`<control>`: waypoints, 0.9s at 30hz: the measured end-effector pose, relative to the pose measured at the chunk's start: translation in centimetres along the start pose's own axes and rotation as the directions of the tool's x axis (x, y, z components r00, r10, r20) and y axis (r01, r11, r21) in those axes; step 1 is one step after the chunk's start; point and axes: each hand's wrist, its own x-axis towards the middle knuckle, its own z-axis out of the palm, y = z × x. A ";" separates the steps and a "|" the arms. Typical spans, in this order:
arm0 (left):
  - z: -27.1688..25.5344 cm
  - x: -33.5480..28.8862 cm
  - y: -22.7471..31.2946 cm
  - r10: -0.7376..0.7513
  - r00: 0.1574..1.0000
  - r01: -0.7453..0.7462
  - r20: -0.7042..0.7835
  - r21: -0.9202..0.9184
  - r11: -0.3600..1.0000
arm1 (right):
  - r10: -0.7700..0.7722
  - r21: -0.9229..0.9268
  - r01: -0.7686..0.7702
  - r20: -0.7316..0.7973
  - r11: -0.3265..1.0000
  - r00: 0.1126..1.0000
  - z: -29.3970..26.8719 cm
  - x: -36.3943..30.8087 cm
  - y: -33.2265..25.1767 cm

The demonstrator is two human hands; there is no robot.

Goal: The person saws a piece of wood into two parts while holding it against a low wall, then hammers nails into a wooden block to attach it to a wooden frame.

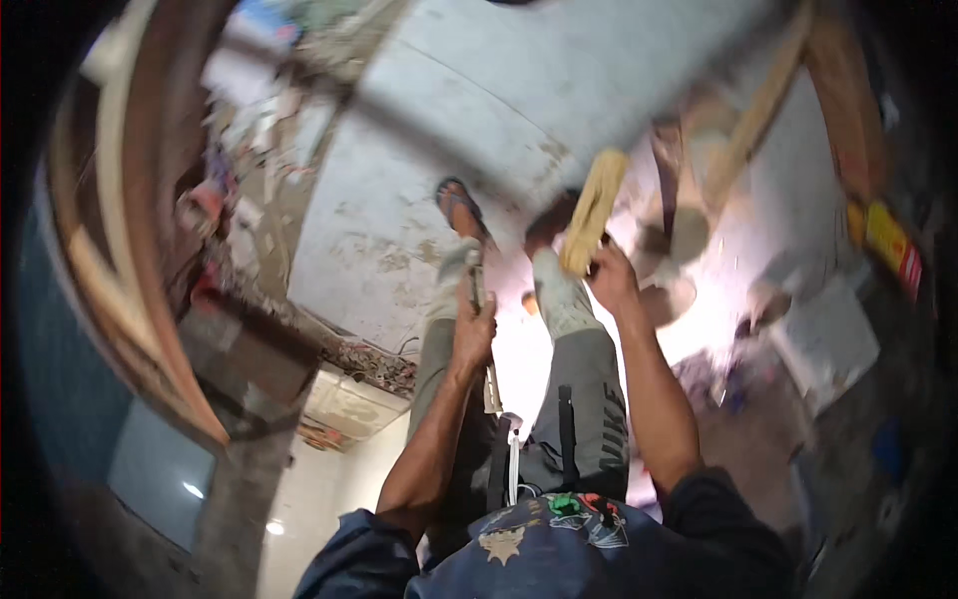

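Two hands are up in front of the person, one thing in each. The left hand [473,334] is curled tight round a thin metal tool [480,299], its shaft running up and down through the fist. The right hand [611,278], arm stretched forward, grips the lower end of one pale yellow wooden block [593,212], tilted upright above the knees. Two feet show below on the grey concrete floor [519,90], one in a sandal [460,207].

Open floor [479,110] upper centre; planks [130,230] and rubble [359,361] crowd left; boards [758,110] and clutter block upper right.
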 end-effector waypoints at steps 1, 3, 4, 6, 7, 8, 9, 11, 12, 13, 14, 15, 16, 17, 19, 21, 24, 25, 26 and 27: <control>-1.9 -0.2 -1.2 -0.006 0.999 0.006 0.035 -0.009 1.000 | 0.082 0.290 -0.110 0.105 0.951 0.991 3.3 -2.2 -2.5; -3.7 -2.9 0.2 0.024 0.988 -0.016 0.154 -0.054 0.998 | 0.172 0.141 -0.198 0.173 0.970 0.970 8.5 -6.7 -7.6; -4.2 -5.3 2.7 0.118 0.983 -0.111 0.139 -0.056 0.992 | 0.157 -0.003 -0.159 0.177 0.987 0.972 10.3 -8.8 -9.1; -5.7 -9.9 6.2 0.273 0.955 -0.268 0.119 -0.056 0.962 | 0.196 -0.390 -0.101 0.211 0.915 0.958 14.6 -12.9 -11.4; -7.0 -11.1 6.3 0.270 0.952 -0.270 0.144 -0.022 0.963 | 0.075 -0.535 0.107 0.308 0.838 0.949 16.8 -15.0 -11.9; -7.3 -14.9 7.8 0.228 0.969 -0.198 0.096 -0.252 0.947 | 0.011 -0.669 0.269 0.383 0.693 0.924 19.0 -17.4 -13.2; -8.5 -16.6 8.0 0.237 0.967 -0.190 0.097 -0.348 0.918 | -0.058 -0.747 0.423 0.462 0.513 0.885 21.2 -19.7 -14.6; -11.2 -19.2 7.3 0.243 0.965 -0.160 0.095 -0.517 0.841 | 0.088 -0.572 0.168 0.392 0.803 0.916 23.4 -22.8 -15.8; -12.7 -20.0 6.9 0.244 0.965 -0.143 0.099 -0.583 0.800 | 0.177 -0.453 0.008 0.364 0.891 0.914 24.3 -24.0 -15.8; -14.0 -20.9 6.7 0.207 0.978 -0.160 0.014 -0.584 0.796 | 0.271 -0.468 -0.095 0.325 0.879 0.906 24.6 -25.3 -15.2; -14.9 -21.5 5.8 0.219 0.976 -0.171 -0.008 -0.651 0.740 | 0.355 -0.497 -0.155 0.337 0.854 0.872 25.3 -27.4 -14.6; -15.6 -21.5 4.7 0.232 0.972 -0.190 -0.039 -0.710 0.678 | 0.435 -0.527 -0.209 0.350 0.824 0.830 26.0 -29.1 -14.0; -16.4 -21.4 3.7 0.245 0.967 -0.210 -0.071 -0.763 0.611 | 0.512 -0.559 -0.261 0.356 0.787 0.782 27.2 -30.3 -13.2; -16.9 -21.0 2.7 0.237 0.964 -0.244 -0.124 -0.767 0.593 | 0.589 -0.513 -0.352 0.427 0.783 0.686 29.3 -32.1 -13.1; -19.6 -23.4 1.0 0.204 0.957 -0.284 -0.206 -0.806 0.519 | 0.649 -0.563 -0.373 0.439 0.738 0.621 33.8 -35.6 -10.9; -23.8 -25.6 0.4 0.147 0.974 -0.224 -0.174 -0.855 0.468 | 0.683 -0.641 -0.382 0.316 0.665 0.659 40.5 -38.8 -10.9; -28.7 -22.0 -3.7 0.170 0.938 -0.339 -0.302 -0.903 0.263 | 0.719 -0.570 -0.460 0.401 0.681 0.568 45.0 -39.5 -8.3; -30.8 -19.8 -6.9 0.159 0.957 -0.271 -0.242 -0.941 0.201 | 0.725 -0.607 -0.434 0.385 0.665 0.572 44.3 -37.6 -6.5; -33.5 -19.7 -7.7 0.178 0.959 -0.256 -0.222 -0.945 0.203 | 0.714 -0.622 -0.413 0.367 0.665 0.596 43.6 -35.7 -6.4; -36.3 -20.2 -9.1 0.193 0.962 -0.233 -0.194 -0.950 0.207 | 0.632 -0.701 -0.275 0.315 0.658 0.708 43.5 -35.1 -7.2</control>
